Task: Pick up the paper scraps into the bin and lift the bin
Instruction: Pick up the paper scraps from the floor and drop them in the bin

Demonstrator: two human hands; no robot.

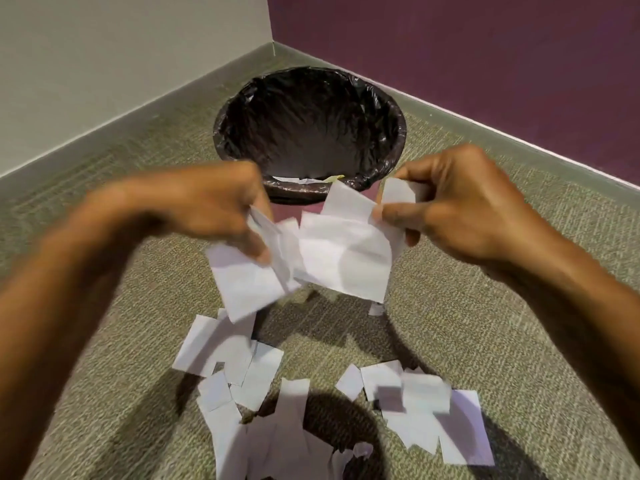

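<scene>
Left hand, right hand: both grips pinched shut on scraps; bin just beyond, far side, centred between hands.

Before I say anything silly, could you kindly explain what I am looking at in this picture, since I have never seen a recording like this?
There is no machine here. A person wears a wide-angle camera on the head, so this one picture looks forward and down at their own bare hands. The left hand and the right hand together hold a bunch of white paper pieces above the floor. Just beyond them, in the corner of the room, stands a round bin lined with a black bag; a little paper already shows inside near its front rim. On the carpet nearer the camera lie many more torn paper scraps, in loose heaps on both sides. The left hand is blurred, so its exact grip is hard to see.
</scene>
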